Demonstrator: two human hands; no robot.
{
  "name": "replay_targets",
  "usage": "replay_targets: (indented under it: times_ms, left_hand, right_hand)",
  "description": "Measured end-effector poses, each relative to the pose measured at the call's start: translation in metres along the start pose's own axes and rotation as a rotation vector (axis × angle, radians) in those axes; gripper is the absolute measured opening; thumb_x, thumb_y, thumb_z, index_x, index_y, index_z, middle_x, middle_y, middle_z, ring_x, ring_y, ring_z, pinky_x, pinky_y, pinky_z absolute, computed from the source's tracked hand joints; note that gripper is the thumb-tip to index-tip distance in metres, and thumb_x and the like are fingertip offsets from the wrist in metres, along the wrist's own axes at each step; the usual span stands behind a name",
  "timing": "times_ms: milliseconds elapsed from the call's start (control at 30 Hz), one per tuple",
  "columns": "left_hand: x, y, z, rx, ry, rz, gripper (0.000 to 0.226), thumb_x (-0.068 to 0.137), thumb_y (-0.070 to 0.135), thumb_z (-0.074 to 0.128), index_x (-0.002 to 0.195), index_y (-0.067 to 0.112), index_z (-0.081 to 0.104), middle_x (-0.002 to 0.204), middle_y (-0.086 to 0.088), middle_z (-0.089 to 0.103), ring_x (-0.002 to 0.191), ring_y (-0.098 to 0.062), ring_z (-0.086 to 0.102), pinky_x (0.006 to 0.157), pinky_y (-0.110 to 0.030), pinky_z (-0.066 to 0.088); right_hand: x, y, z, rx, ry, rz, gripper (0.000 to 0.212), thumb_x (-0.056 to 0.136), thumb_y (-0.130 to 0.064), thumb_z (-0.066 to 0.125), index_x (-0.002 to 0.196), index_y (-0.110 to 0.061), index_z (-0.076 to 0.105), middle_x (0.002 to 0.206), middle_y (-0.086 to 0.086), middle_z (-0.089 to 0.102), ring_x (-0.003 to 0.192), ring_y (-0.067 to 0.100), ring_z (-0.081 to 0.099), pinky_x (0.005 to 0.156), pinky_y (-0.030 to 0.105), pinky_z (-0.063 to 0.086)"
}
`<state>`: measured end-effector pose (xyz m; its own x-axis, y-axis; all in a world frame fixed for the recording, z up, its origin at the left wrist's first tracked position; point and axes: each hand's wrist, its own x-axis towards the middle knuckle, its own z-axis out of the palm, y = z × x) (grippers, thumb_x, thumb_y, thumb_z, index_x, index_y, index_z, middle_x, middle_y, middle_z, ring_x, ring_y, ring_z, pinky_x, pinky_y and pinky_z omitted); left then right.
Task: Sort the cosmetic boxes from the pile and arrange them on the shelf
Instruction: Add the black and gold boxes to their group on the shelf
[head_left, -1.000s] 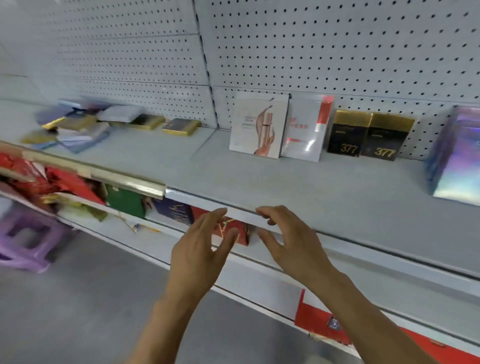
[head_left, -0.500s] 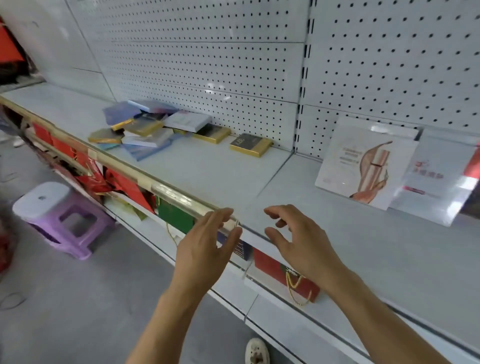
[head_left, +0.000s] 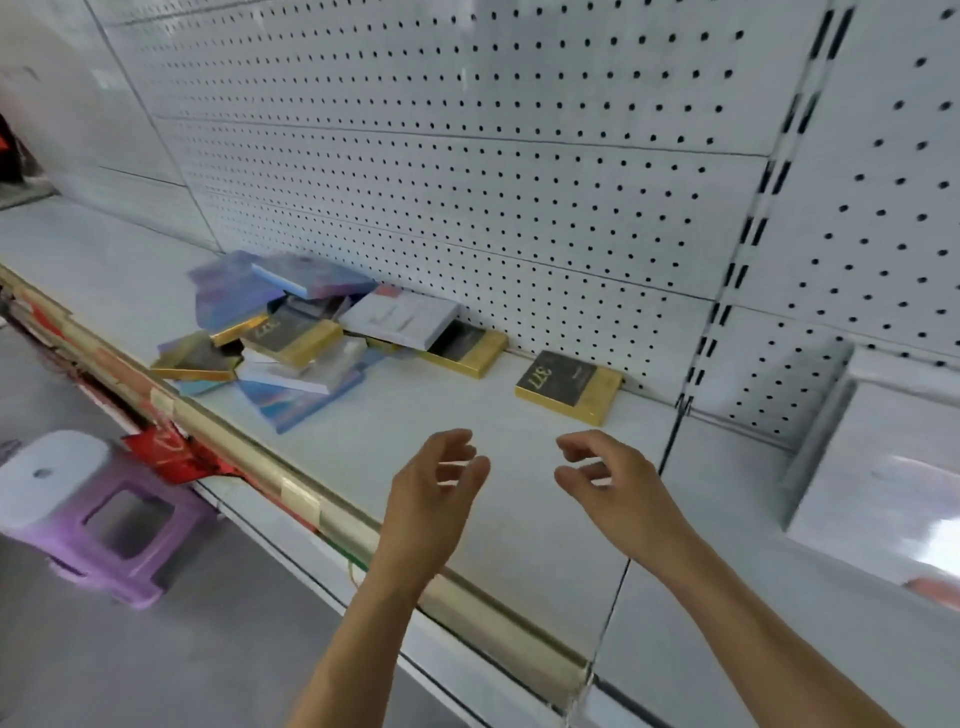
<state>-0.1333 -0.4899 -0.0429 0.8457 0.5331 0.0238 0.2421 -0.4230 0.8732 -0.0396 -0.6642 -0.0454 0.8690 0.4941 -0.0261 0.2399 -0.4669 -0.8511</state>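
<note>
A loose pile of cosmetic boxes (head_left: 291, 332) lies on the white shelf (head_left: 415, 415) against the pegboard: iridescent purple, white, and black-and-gold ones. A black-and-gold box marked 377 (head_left: 569, 385) lies flat alone, right of the pile, and another gold-edged box (head_left: 465, 347) sits half under a white box (head_left: 400, 318). My left hand (head_left: 434, 486) and my right hand (head_left: 610, 480) hover over the shelf in front of the lone box, fingers apart, holding nothing. A blurred white box (head_left: 878, 483) stands upright at the right edge.
A gold trim strip (head_left: 291, 493) runs along the shelf's front edge. Red packaging (head_left: 166, 449) shows on the lower shelf. A purple plastic stool (head_left: 88, 514) with a white top stands on the grey floor at the lower left.
The view has swung left and closer to the pile, so the upright boxes slid to the right edge. Both hands have risen from the shelf's front edge to above the shelf surface, still empty.
</note>
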Motion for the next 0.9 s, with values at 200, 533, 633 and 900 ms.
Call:
replay_targets:
  times_ms: [200,533,633,900]
  left_hand:
    - [0.107,-0.017,-0.006,-0.517,-0.14,-0.388,0.035,0.095,0.025,0.06,0.128,0.015,0.054,0.114,-0.004,0.066,0.1,-0.018,0.068,0.088,-0.035,0.055]
    - [0.232,-0.036,0.019,-0.964,-0.127,-0.836,0.022,0.097,0.017,0.058,0.116,0.008,0.055,0.12,-0.014,0.056,0.116,-0.026,0.054,0.1,-0.038,0.045]
    - [0.25,-0.036,0.027,-1.009,-0.098,-0.898,0.027,0.094,0.022,0.063,0.116,0.008,0.057,0.097,-0.01,0.059,0.084,-0.02,0.059,0.075,-0.034,0.053]
    - [0.287,-0.042,0.038,-0.867,-0.135,-1.017,0.032,0.086,0.04,0.07,0.082,0.014,0.052,0.056,0.003,0.04,0.041,-0.008,0.032,0.035,-0.014,0.034]
  right_hand:
    - [0.064,0.006,0.024,0.424,0.205,0.377,0.034,0.088,-0.017,0.066,0.121,-0.016,0.058,0.108,0.003,0.062,0.092,0.02,0.066,0.082,0.036,0.058]
    - [0.126,-0.002,0.047,1.324,0.745,0.73,0.004,0.088,0.004,0.059,0.089,0.006,0.056,0.089,0.02,0.052,0.084,0.031,0.058,0.07,0.04,0.06]
    - [0.138,-0.003,0.049,1.42,0.797,0.736,0.004,0.09,0.003,0.056,0.087,0.002,0.054,0.091,0.02,0.056,0.091,0.03,0.057,0.078,0.044,0.055]
    - [0.164,0.011,0.051,1.292,0.879,0.846,0.034,0.084,0.0,0.066,0.116,0.005,0.056,0.069,0.011,0.05,0.052,0.017,0.046,0.038,0.021,0.044]
